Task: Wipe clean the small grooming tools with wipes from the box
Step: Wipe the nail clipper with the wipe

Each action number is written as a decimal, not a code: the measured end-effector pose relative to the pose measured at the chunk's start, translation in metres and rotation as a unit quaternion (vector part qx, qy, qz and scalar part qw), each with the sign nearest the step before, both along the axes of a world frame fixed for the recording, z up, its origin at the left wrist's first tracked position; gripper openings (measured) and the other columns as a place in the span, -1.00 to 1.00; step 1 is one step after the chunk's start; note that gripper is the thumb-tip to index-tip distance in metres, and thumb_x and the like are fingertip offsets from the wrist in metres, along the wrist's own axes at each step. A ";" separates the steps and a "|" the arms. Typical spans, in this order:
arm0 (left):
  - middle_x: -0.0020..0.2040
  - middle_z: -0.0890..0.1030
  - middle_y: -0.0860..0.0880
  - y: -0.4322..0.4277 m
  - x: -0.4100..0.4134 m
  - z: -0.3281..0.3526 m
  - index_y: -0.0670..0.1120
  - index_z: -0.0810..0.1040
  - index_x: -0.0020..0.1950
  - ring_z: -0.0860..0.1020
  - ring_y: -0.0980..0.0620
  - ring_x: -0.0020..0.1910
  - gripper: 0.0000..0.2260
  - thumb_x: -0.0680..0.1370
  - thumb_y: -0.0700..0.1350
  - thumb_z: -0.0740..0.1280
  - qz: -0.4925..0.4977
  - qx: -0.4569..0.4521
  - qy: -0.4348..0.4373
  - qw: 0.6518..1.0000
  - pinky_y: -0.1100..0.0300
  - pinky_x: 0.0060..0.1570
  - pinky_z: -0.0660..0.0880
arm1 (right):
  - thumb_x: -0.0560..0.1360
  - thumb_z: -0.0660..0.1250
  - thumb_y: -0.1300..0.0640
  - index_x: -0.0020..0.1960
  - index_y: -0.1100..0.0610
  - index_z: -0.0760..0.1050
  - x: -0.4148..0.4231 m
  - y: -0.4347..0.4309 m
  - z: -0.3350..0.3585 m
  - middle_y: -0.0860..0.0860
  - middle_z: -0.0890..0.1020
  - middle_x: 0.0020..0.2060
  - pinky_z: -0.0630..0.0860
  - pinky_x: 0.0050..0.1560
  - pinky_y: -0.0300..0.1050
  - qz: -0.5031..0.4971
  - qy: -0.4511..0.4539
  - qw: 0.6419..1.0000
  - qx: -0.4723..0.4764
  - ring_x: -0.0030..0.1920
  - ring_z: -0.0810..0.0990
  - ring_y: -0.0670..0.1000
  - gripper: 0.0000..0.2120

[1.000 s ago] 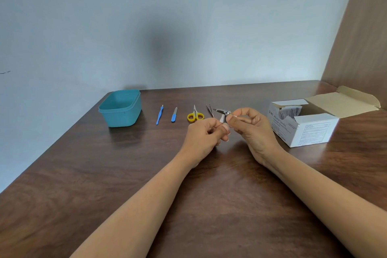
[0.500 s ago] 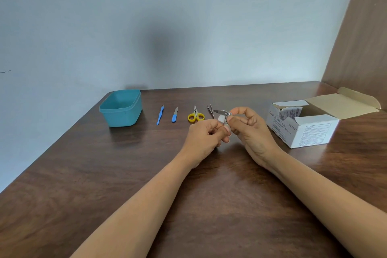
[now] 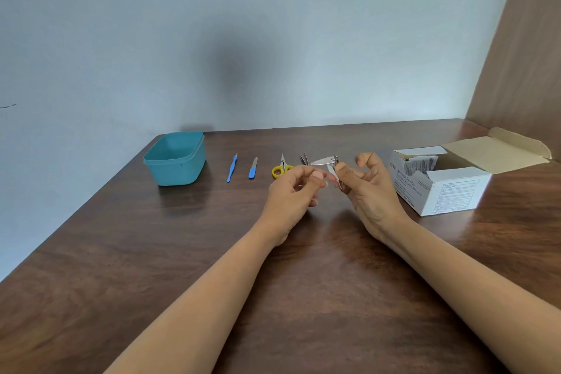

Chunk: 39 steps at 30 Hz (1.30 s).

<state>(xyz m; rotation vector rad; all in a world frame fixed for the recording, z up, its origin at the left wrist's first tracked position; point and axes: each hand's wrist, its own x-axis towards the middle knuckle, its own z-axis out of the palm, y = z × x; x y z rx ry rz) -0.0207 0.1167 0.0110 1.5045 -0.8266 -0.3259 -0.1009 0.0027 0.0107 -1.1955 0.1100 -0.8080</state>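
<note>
My right hand [image 3: 368, 191] grips a metal nail clipper [image 3: 329, 161] above the table, its lever swung out to the left. My left hand [image 3: 293, 191] is just left of it, fingers curled, thumb and forefinger pinching what looks like a small white wipe [image 3: 332, 172] at the clipper's body. On the table behind my hands lie a blue cuticle tool [image 3: 232, 167], a blue nail file [image 3: 253, 168], yellow-handled scissors [image 3: 281, 168] and tweezers [image 3: 303, 158]. The open white box of alcohol swabs [image 3: 449, 191] stands to the right, with packets showing inside.
A teal plastic tub [image 3: 176, 159] stands at the back left of the brown wooden table [image 3: 151, 252]. A wall runs behind the table and a wooden panel closes the right side. The box's lid flap [image 3: 498, 149] lies open toward that panel.
My hands have drawn slightly apart. The left hand has shifted left off the clipper, and the clipper's lever now sticks out more plainly to the left.
</note>
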 end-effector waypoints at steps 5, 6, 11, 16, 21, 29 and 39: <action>-0.23 0.51 0.10 0.000 -0.001 0.003 -0.06 0.62 0.10 0.42 0.20 -0.22 -0.84 0.60 -0.10 0.28 -0.012 -0.022 0.025 0.999 0.37 -0.24 0.45 | 0.52 0.27 0.32 -0.16 0.05 0.16 -0.001 0.003 0.002 0.01 0.61 -0.48 0.43 -0.28 -0.31 0.004 0.008 1.000 -0.005 -0.44 0.50 -0.09 -0.68; -0.24 0.52 0.13 0.000 -0.001 0.003 -0.05 0.62 0.11 0.42 0.22 -0.22 -0.84 0.59 -0.10 0.28 -0.012 -0.025 0.026 0.999 0.38 -0.24 0.44 | 0.51 0.29 0.32 -0.16 0.05 0.16 -0.001 0.004 0.002 0.02 0.62 -0.46 0.44 -0.28 -0.31 0.005 0.012 1.000 -0.005 -0.44 0.51 -0.10 -0.68; -0.28 0.57 0.29 0.001 -0.001 0.005 -0.05 0.61 0.12 0.45 0.34 -0.27 -0.85 0.58 -0.15 0.30 -0.016 -0.034 0.033 0.999 0.44 -0.27 0.40 | 0.49 0.32 0.32 -0.18 0.07 0.20 -0.001 0.005 0.001 0.05 0.64 -0.40 0.47 -0.33 -0.32 0.009 0.020 1.000 0.004 -0.30 0.62 -0.12 -0.69; -0.19 0.60 0.26 0.002 -0.002 0.006 -0.05 0.60 0.16 0.47 0.39 -0.26 -0.82 0.58 -0.15 0.30 -0.012 -0.034 0.044 0.998 0.39 -0.20 0.40 | 0.29 0.47 0.12 -0.21 0.08 0.25 -0.003 0.006 0.002 0.13 0.62 -0.33 0.54 -0.28 -0.26 0.001 0.050 0.999 -0.005 -0.31 0.64 -0.06 -0.64; -0.25 0.61 0.30 0.002 -0.001 0.006 -0.03 0.60 0.12 0.47 0.40 -0.28 -0.84 0.58 -0.19 0.28 -0.017 -0.039 0.047 0.998 0.38 -0.21 0.38 | 0.24 0.48 0.08 -0.21 0.09 0.28 -0.006 0.008 0.003 0.22 0.56 -0.33 0.48 -0.09 -0.05 -0.037 0.076 0.996 -0.032 -0.29 0.59 0.09 -0.64; -0.07 0.62 0.03 0.001 -0.001 0.005 -0.04 0.61 0.09 0.47 0.24 -0.20 -0.85 0.58 -0.17 0.29 0.026 -0.056 0.063 0.996 0.36 -0.23 0.42 | 0.47 0.40 0.23 -0.06 0.17 0.44 -0.006 0.012 0.004 -0.04 0.64 -0.47 0.46 -0.28 -0.36 -0.097 0.095 0.984 -0.119 -0.41 0.56 -0.12 -0.86; -0.09 0.60 0.05 0.003 -0.001 0.007 0.07 0.63 -0.05 0.46 0.13 -0.10 -0.86 0.58 -0.14 0.31 0.026 -0.076 0.117 0.990 0.22 -0.13 0.40 | 0.40 0.45 0.28 0.04 0.16 0.52 -0.007 0.003 0.007 0.05 0.66 -0.39 0.46 -0.33 -0.30 0.019 0.157 0.987 -0.024 -0.32 0.55 -0.01 -0.75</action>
